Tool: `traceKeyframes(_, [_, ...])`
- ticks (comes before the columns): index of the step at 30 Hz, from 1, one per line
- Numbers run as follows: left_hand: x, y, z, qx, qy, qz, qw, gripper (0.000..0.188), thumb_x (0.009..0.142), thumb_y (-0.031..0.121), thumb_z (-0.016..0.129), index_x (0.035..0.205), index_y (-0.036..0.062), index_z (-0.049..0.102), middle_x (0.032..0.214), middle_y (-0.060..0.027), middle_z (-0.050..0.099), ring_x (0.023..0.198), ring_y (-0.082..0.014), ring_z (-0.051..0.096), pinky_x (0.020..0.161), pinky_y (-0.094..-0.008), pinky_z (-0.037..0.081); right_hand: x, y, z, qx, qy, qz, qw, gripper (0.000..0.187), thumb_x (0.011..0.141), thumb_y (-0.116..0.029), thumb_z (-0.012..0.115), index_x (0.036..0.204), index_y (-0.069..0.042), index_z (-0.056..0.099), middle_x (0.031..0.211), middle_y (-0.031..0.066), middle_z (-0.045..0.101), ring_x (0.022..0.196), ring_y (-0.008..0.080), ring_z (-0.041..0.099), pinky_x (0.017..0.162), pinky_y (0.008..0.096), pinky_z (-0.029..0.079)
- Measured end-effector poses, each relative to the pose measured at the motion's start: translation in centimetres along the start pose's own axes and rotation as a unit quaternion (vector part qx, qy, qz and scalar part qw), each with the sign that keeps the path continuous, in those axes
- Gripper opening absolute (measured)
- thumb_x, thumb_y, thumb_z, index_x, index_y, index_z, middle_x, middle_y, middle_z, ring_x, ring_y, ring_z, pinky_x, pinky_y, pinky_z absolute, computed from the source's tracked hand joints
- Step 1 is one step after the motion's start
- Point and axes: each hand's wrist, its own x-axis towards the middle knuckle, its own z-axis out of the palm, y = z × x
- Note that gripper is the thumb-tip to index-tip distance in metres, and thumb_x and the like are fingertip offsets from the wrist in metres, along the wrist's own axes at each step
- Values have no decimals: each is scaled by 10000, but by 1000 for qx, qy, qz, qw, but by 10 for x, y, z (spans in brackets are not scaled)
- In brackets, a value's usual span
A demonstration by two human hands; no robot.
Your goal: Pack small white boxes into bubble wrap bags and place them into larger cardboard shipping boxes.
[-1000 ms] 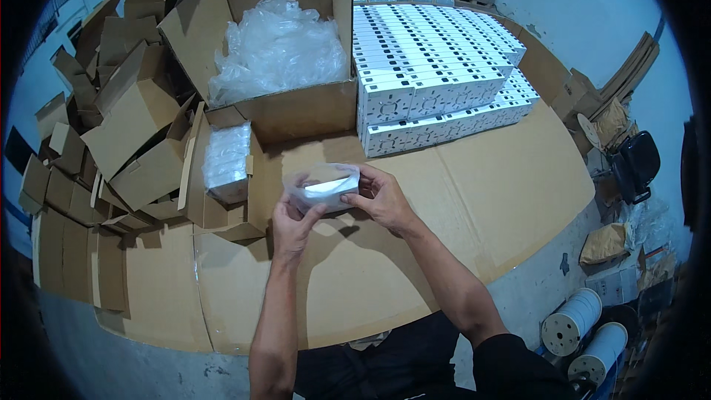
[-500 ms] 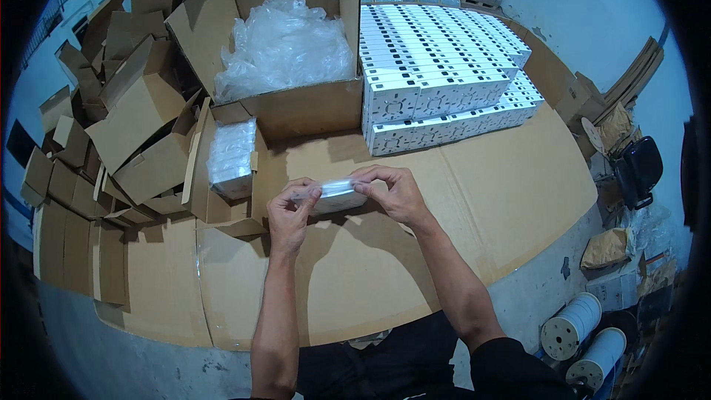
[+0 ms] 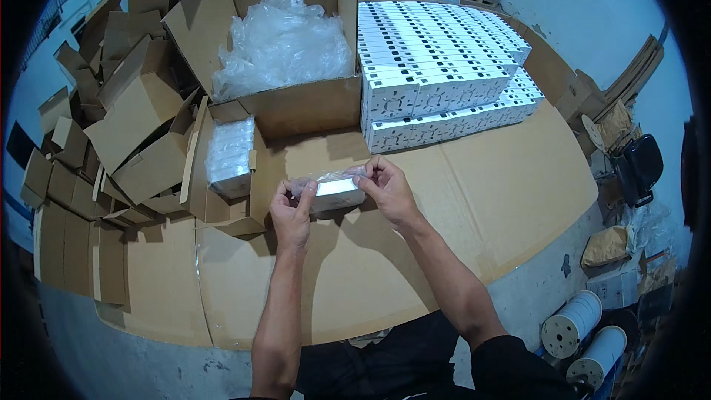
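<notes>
Plastic-wrapped white box point(image 3: 335, 190), held level between both hands just above the cardboard-covered table point(image 3: 474, 200), in front of the small open carton point(image 3: 222, 178). Left hand point(image 3: 291, 213) closed on the left end, fingers curled over the clear wrap, thumb underneath. Right hand point(image 3: 389, 189) pinching the right end with fingertips, thumb on the near side. Both grips narrow, neither hand open.

Likely trouble from here: slick film sliding between fingertips, letting the box tip or drop onto the table. Pulling too hard on the wrap at one end could tear it unevenly or jerk the box out of the other hand. Another wrapped bundle point(image 3: 229, 155) resting in the small carton just to the left, close enough for an elbow or wrist to knock. Large carton of crumpled clear plastic point(image 3: 285, 41) behind, stacked white boxes point(image 3: 437, 67) to the right, both well apart from the hands. Heap of empty cartons point(image 3: 96, 141) crowding the left edge, little spare room there.
</notes>
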Motion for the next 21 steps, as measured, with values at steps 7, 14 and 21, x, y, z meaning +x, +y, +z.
traceKeyframes(7, [1,1,0,-17,-12,-2,1000,154,947,109,746,965,67,598,978,-13,644,919,-90,582,850,-270,476,1,-30,-18,98,-52,-88,990,288,908,-11,715,1193,-37,681,1288,138,619,1103,161,609,964,291,508])
traceKeyframes(14, [1,0,-2,-21,-17,-6,1000,152,942,98,748,992,61,610,982,-19,649,925,-97,588,859,-274,480,-4,-26,-12,-111,-116,38,986,331,912,-62,729,1243,-51,721,1165,90,713,1022,140,663,847,271,567])
traceKeyframes(21, [-13,24,19,39,104,163,980,164,912,42,745,946,38,585,970,-68,645,914,-151,609,837,-330,502,-5,-24,-9,-95,-67,70,991,308,922,-74,738,1228,-49,724,1005,52,736,891,92,655,717,231,548])
